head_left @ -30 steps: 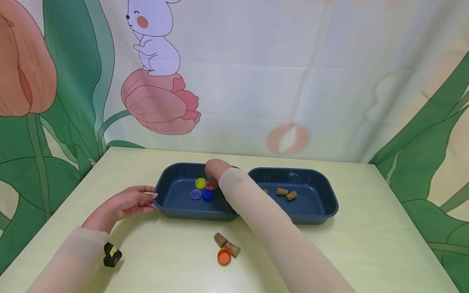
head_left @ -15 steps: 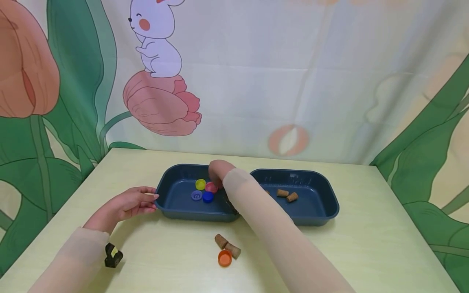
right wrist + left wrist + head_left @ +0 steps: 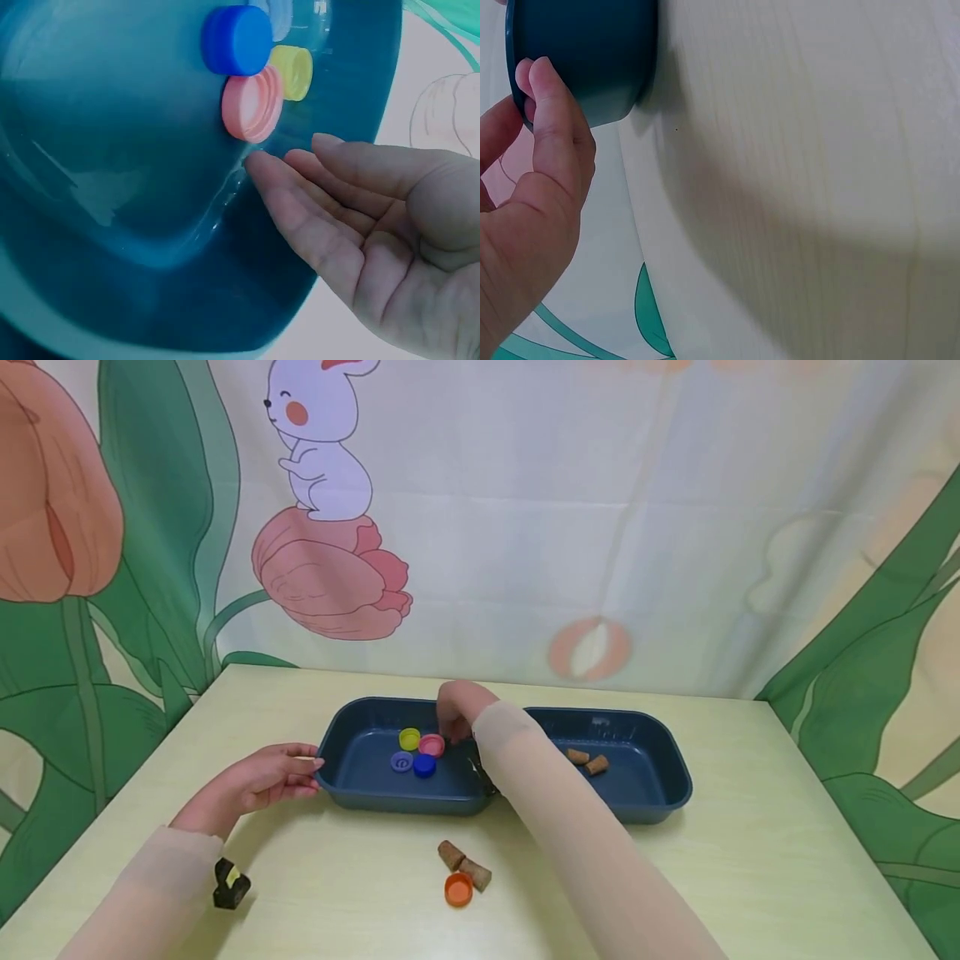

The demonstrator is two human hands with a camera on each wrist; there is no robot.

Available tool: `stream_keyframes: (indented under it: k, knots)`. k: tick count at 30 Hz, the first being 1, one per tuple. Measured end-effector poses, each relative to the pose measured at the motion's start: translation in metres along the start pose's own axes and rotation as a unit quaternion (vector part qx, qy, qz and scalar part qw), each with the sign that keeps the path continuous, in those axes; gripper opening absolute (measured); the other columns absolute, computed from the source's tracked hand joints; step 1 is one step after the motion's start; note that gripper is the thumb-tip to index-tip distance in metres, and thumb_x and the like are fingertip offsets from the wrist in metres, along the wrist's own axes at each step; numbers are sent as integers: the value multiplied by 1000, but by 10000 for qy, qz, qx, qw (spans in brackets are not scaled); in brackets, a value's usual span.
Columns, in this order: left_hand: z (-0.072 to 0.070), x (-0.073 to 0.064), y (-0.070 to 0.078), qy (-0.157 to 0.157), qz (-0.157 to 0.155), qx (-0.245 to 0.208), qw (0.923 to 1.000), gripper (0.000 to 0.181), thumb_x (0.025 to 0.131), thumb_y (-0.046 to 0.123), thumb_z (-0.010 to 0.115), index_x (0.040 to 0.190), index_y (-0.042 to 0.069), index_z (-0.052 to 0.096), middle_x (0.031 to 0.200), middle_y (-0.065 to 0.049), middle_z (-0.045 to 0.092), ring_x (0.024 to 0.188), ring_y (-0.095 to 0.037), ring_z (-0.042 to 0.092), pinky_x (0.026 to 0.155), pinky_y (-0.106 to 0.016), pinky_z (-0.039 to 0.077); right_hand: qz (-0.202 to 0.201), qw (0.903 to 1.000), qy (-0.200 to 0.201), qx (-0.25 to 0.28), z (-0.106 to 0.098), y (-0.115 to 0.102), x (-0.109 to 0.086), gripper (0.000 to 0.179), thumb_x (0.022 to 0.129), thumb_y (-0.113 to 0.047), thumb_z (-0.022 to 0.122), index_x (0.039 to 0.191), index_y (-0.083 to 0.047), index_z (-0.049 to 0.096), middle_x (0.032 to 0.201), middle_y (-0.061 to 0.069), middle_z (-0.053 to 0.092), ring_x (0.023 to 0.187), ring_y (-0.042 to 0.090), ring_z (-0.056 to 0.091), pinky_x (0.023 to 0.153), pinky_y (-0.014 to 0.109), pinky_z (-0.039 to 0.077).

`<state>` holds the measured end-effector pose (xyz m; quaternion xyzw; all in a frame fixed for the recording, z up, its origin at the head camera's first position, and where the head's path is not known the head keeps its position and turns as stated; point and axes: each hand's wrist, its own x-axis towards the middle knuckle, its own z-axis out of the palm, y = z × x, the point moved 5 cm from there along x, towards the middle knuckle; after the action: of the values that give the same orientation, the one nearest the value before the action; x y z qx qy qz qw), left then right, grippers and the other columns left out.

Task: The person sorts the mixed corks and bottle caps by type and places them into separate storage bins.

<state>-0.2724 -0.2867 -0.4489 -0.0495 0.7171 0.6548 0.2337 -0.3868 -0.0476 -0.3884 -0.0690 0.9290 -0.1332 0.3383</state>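
My left hand [image 3: 270,777] pinches the left end of a dark blue tray [image 3: 405,804]; in the left wrist view fingers and thumb close on the rim of this tray [image 3: 592,52]. Inside it lie four-coloured bottle caps close together: yellow [image 3: 409,739], pink [image 3: 431,745], purple [image 3: 402,762] and blue [image 3: 424,766]. My right hand [image 3: 459,710] reaches over the tray's right part. In the right wrist view this hand [image 3: 375,225] holds nothing, fingers loosely bent, fingertips just beside the pink cap [image 3: 253,105].
A second blue tray [image 3: 645,810] stands at the right with corks [image 3: 597,765] in it, partly hidden by my right sleeve. In front lie two corks [image 3: 476,873] and an orange bottle cap [image 3: 459,889]. A small black object [image 3: 230,884] is by my left sleeve.
My right hand has drawn back to the right from the pink cap, which now shows fully in the tray. The left hand keeps its hold on the rim.
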Motion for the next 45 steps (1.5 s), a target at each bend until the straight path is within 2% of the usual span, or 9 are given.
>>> stream_keyframes:
  k: [2, 7, 12, 17, 23, 25, 33, 40, 45]
  knots:
    - [0, 0, 0, 0, -12, 4, 10000, 19, 107, 10, 50, 123, 2, 44, 82, 3, 68, 74, -7, 67, 75, -19, 63, -367, 9992, -24, 154, 0, 5, 2, 30, 102, -11, 60, 129, 3, 67, 128, 18, 72, 106, 26, 73, 101, 32, 59]
    - [0, 0, 0, -7, -19, 19, 10000, 21, 107, 10, 49, 125, 1, 42, 81, 3, 68, 74, -7, 67, 75, -19, 63, -751, 9968, 36, 280, -1, 16, -1, 37, 104, -22, 59, 129, 3, 66, 130, 19, 70, 116, 30, 71, 101, 36, 59]
    - [1, -2, 0, -20, 12, 5, 10000, 22, 107, 10, 50, 125, 1, 42, 81, 2, 68, 74, -7, 67, 74, -20, 63, -1055, 9941, 158, 216, -8, 27, -16, 42, 105, -28, 56, 132, 4, 63, 129, 20, 71, 114, 30, 72, 99, 37, 60]
    - [1, -2, 1, -44, 34, -12, 10000, 21, 107, 10, 50, 124, 1, 42, 81, 2, 69, 73, -7, 68, 74, -20, 63, -1339, 9902, 381, 136, -15, 39, -34, 37, 106, -29, 55, 128, -1, 66, 125, 17, 73, 110, 28, 73, 95, 37, 61]
    - [2, -3, 1, -62, 25, -21, 10000, 22, 107, 10, 50, 125, 1, 42, 82, 2, 69, 74, -7, 68, 74, -19, 63, -1879, 9789, 774, 202, -16, 55, -56, 32, 106, -27, 56, 124, -6, 71, 105, 9, 72, 99, 22, 74, 80, 29, 62]
    - [2, -3, 1, -56, 24, -16, 10000, 22, 107, 10, 50, 126, 0, 42, 82, 2, 69, 74, -7, 68, 74, -19, 63, -2041, 9744, 894, 290, -14, 61, -63, 31, 106, -26, 55, 124, -7, 72, 105, 8, 72, 96, 20, 73, 78, 27, 61]
    - [2, -2, 2, -20, 30, 0, 10000, 26, 107, 10, 49, 128, -1, 40, 82, 3, 69, 74, -7, 68, 74, -19, 63, -2574, 9548, 1188, 895, 6, 85, -93, 28, 106, -22, 54, 125, -6, 69, 111, 12, 73, 95, 20, 69, 81, 33, 60]
    - [2, -1, 1, 4, 27, 63, 10000, 26, 107, 10, 49, 128, -1, 40, 82, 2, 69, 75, -7, 68, 75, -20, 63, -2920, 9369, 1498, 1203, 36, 104, -117, 26, 103, -20, 61, 124, -9, 69, 114, 9, 71, 89, 15, 60, 76, 25, 51]
    - [2, -2, 1, 41, 18, 119, 9999, 29, 107, 10, 49, 130, -3, 38, 82, 2, 68, 74, -7, 68, 75, -20, 63, -3176, 9278, 1385, 1380, 63, 115, -125, 27, 100, -17, 65, 124, -4, 68, 109, 10, 73, 87, 9, 59, 71, 21, 50]
